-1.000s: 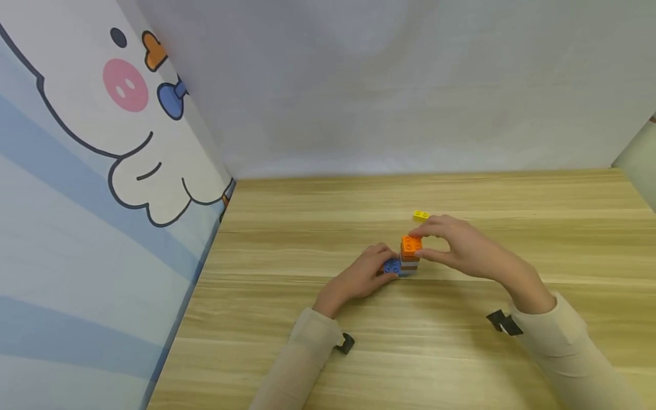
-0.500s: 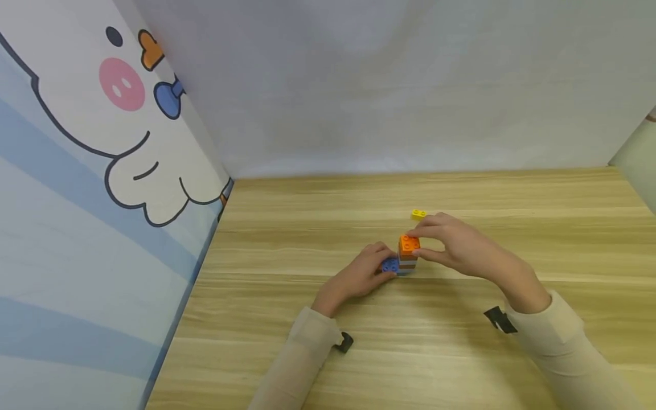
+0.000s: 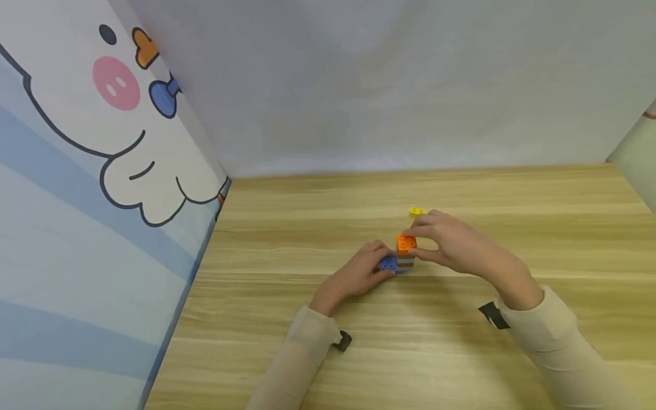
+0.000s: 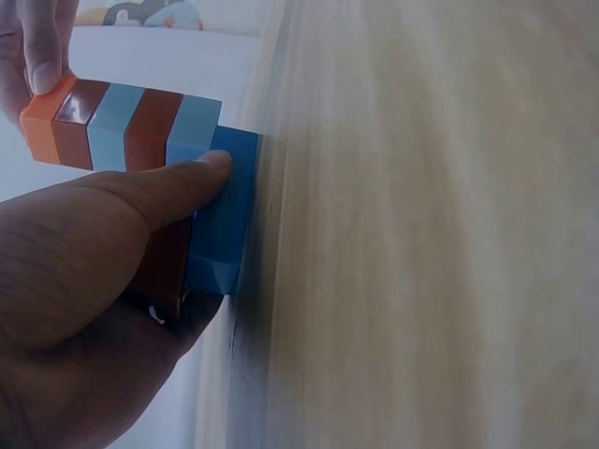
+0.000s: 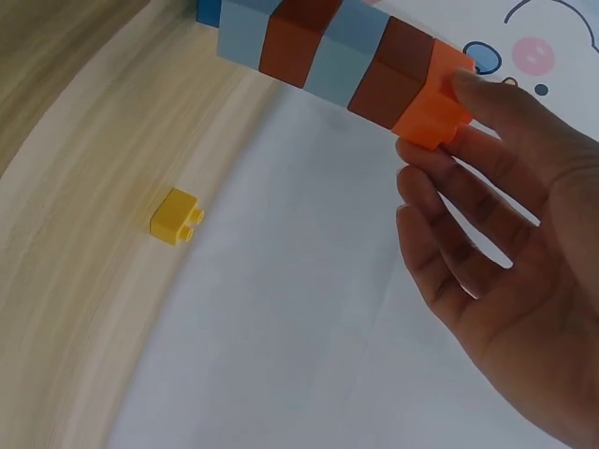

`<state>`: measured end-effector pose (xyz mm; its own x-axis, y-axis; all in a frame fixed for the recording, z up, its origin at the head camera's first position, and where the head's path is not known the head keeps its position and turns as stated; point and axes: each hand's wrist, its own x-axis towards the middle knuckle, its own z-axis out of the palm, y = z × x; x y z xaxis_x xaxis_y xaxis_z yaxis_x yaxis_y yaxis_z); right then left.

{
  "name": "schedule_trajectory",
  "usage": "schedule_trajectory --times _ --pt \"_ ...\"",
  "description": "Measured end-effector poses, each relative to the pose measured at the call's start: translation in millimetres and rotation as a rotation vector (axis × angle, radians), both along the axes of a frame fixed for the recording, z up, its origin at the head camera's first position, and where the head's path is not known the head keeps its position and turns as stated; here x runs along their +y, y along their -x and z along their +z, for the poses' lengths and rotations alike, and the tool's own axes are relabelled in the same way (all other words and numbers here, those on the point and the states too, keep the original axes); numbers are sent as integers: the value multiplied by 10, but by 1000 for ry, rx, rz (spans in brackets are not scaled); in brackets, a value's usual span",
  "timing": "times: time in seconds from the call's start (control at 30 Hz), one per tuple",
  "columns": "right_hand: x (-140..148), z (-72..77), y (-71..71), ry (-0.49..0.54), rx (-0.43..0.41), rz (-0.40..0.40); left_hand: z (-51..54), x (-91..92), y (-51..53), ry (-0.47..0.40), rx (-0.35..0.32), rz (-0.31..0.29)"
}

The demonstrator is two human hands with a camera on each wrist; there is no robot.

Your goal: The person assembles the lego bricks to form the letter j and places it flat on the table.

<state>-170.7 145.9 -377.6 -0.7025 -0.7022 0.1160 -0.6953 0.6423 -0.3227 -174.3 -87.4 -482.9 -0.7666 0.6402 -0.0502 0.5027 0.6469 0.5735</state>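
A tower of toy building bricks stands on the table, with an orange brick (image 3: 406,242) at its top. Below the orange, brown (image 5: 389,73) and light grey-blue bricks (image 5: 346,51) alternate. At the foot lies a blue brick (image 4: 225,210) that juts out to the left, with a dark brown brick (image 4: 167,267) beside it, partly hidden by the hand. My left hand (image 3: 359,272) holds these low bricks between thumb and fingers. With thumb and fingertips, my right hand (image 3: 461,245) pinches the orange brick.
A small yellow brick (image 3: 416,211) lies on the wooden table (image 3: 287,228) just behind my right hand. Beyond the table's far edge rises a pale wall (image 3: 389,114). A panel with cartoon figures (image 3: 66,228) stands along the left side.
The head view has shifted slightly. Both hands keep their holds on the bricks, and the tower looks the same.
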Motion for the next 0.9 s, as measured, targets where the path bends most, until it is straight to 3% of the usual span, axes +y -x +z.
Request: schedule_trajectory --times 0.57,0.9 --pt "33 -208 -50 103 88 -37 12 -40 45 -29 14 -18" --pt "35 -295 -102 198 194 -36 20 -157 26 -66 -2 47"
